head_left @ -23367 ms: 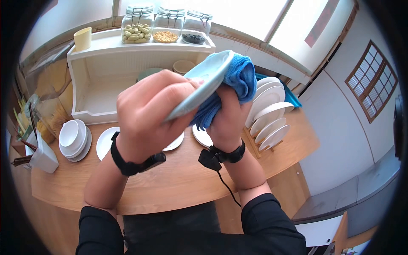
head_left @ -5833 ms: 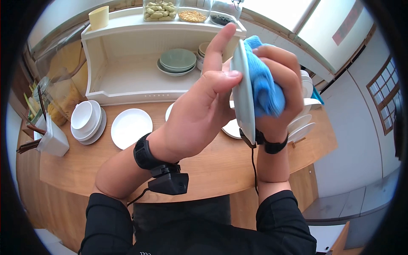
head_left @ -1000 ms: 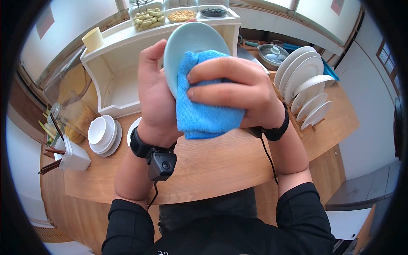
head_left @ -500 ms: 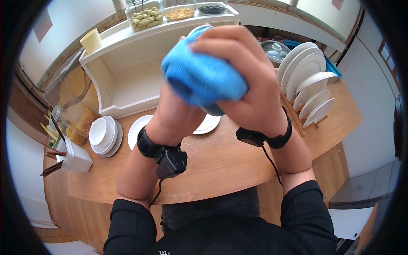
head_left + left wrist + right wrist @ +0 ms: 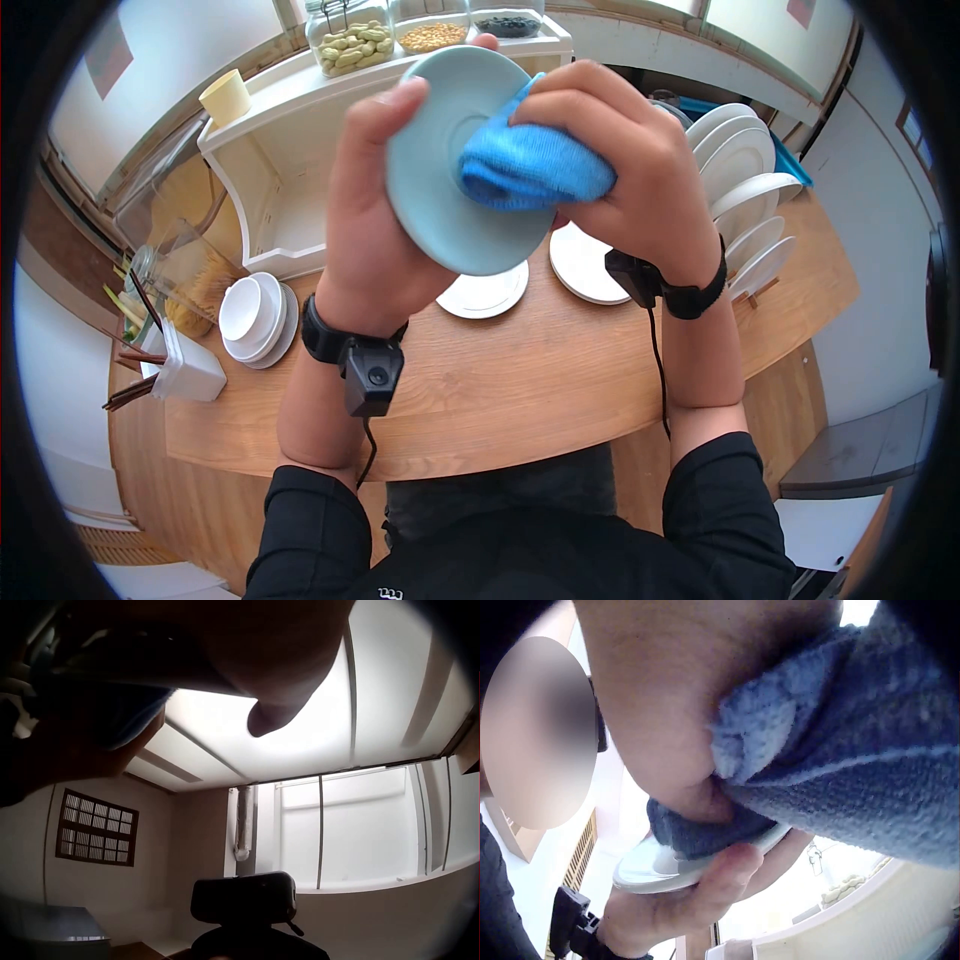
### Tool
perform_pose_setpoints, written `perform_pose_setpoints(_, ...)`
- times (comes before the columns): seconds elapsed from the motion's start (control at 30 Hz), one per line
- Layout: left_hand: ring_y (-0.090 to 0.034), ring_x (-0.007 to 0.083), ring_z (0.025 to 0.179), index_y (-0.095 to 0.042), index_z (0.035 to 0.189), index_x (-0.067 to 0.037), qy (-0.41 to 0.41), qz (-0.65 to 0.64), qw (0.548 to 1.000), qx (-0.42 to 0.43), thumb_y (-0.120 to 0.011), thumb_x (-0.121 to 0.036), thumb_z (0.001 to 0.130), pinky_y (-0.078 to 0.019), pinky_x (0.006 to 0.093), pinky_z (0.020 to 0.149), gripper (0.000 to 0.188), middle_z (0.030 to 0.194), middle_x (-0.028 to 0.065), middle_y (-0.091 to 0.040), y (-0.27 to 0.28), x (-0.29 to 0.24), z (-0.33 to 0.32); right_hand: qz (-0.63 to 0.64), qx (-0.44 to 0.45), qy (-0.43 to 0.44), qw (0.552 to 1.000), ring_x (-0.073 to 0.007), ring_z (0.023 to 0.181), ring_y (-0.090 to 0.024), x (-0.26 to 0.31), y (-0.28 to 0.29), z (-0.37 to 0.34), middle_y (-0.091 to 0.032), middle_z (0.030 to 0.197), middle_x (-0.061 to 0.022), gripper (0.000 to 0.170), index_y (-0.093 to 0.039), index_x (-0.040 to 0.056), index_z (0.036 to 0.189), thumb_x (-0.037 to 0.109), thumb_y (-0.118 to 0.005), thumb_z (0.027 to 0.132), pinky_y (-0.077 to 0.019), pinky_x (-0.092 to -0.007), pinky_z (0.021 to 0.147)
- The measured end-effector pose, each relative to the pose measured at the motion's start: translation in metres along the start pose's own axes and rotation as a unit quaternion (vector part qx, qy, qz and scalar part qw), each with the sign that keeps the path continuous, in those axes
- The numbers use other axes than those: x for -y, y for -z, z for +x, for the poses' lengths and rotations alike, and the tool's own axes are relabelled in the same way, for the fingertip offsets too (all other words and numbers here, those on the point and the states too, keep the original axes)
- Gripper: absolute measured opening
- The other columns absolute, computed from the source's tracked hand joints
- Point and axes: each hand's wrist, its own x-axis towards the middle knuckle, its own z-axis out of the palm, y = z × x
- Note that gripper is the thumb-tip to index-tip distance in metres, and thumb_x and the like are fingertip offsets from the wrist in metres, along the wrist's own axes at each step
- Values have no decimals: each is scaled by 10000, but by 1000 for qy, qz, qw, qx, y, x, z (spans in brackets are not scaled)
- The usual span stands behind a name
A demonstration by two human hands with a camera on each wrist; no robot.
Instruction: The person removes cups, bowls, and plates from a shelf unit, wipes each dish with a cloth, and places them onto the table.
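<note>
A pale blue-green plate (image 5: 425,185) is held up above the table, its face with a ring in the middle turned towards the head camera. My left hand (image 5: 365,235) grips it, thumb at the left rim and a fingertip showing over the top edge. In my right hand (image 5: 640,165) a folded blue cloth (image 5: 535,165) is bunched between the fingers and pressed on the plate's right half. The right wrist view has the cloth (image 5: 855,772) close up, with the plate (image 5: 656,868) under it and the left hand (image 5: 705,896) around the rim. The left wrist view is dark.
White plates (image 5: 490,295) lie on the wooden table (image 5: 450,410) below the hands. A rack on the right holds several upright plates (image 5: 740,160). At left stand stacked bowls (image 5: 245,310) and a chopstick holder (image 5: 190,370). Behind is a white shelf (image 5: 290,205) with jars (image 5: 350,45) on top.
Half a second ago the cloth hid most of the plate. Since then the plate has turned its face to the head camera, and the right hand with the cloth has shifted right and slightly down.
</note>
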Motion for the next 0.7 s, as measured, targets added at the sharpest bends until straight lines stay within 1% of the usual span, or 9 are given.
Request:
perform_pose_setpoints(0.03,-674,256,1258,-471,1589,-39,17,6,1000,25,-483,-523,1087,-528,381,1114,697,1357,123,-682,-4,2,-2,0,-1,-1,1000,-337,902,-745,2,-3,-1,-726,1091,-59,362,-748,117,1078,56,-826,730,-610,-418,766)
perform_pose_setpoints(0.1,-681,260,1230,-460,1596,-55,17,63,998,6,-495,-506,1082,-534,358,1090,684,1338,121,-680,-8,6,-3,60,-55,-43,996,-341,1022,-731,11,-10,1,-715,1121,-130,424,-736,51,1143,-80,-766,741,-585,-388,860)
perform_pose_setpoints(0.17,-684,260,1201,-460,1594,-44,7,58,998,-21,-503,-501,1077,-536,352,1069,691,1322,133,-681,-3,9,-2,89,-45,-47,994,-360,1054,-721,31,-18,4,-701,1179,-140,453,-721,32,1178,-56,-770,737,-583,-408,883)
perform_pose_setpoints(0.23,-682,246,1185,-460,1592,-32,-15,60,998,-31,-507,-487,1073,-533,351,1060,692,1314,143,-682,0,6,-3,70,-11,-31,997,-369,1035,-717,49,-19,4,-694,1198,-131,456,-715,39,1191,-13,-799,745,-589,-415,862)
perform_pose_setpoints(0.3,-681,243,1185,-469,1580,-21,-27,43,999,10,-502,-463,1071,-530,354,1071,674,1317,157,-682,4,-2,-6,91,16,-28,995,-363,992,-720,57,-13,6,-700,1174,-118,423,-733,51,1152,37,-831,741,-597,-410,834)
perform_pose_setpoints(0.37,-676,248,1219,-465,1579,-12,-40,43,998,5,-498,-461,1055,-523,356,1089,691,1345,185,-678,5,-9,-7,141,117,-21,983,-335,956,-730,60,1,8,-713,1144,-103,395,-758,61,1098,63,-860,716,-602,-400,826)
perform_pose_setpoints(0.57,-604,401,1354,-412,1611,5,-122,-64,990,6,-701,-650,934,-424,519,1213,985,1489,319,-554,8,-18,-10,157,171,-22,972,-309,996,-747,36,17,11,-739,1142,-106,399,-783,57,1079,55,-899,697,-605,-407,856)
perform_pose_setpoints(0.63,-591,426,1376,-403,1616,7,-140,-87,986,5,-736,-682,914,-408,547,1234,1039,1513,342,-533,11,-19,-10,104,118,-16,987,-297,930,-752,26,13,9,-741,1134,-32,386,-775,136,1069,95,-895,705,-617,-397,787)
perform_pose_setpoints(0.7,-658,302,1288,-483,1544,-38,-150,-23,988,42,-508,-377,1095,-528,400,1109,563,1429,221,-636,15,-19,-7,96,112,-9,989,-297,938,-753,20,11,9,-742,1135,-36,420,-776,135,1088,79,-896,690,-618,-397,792)
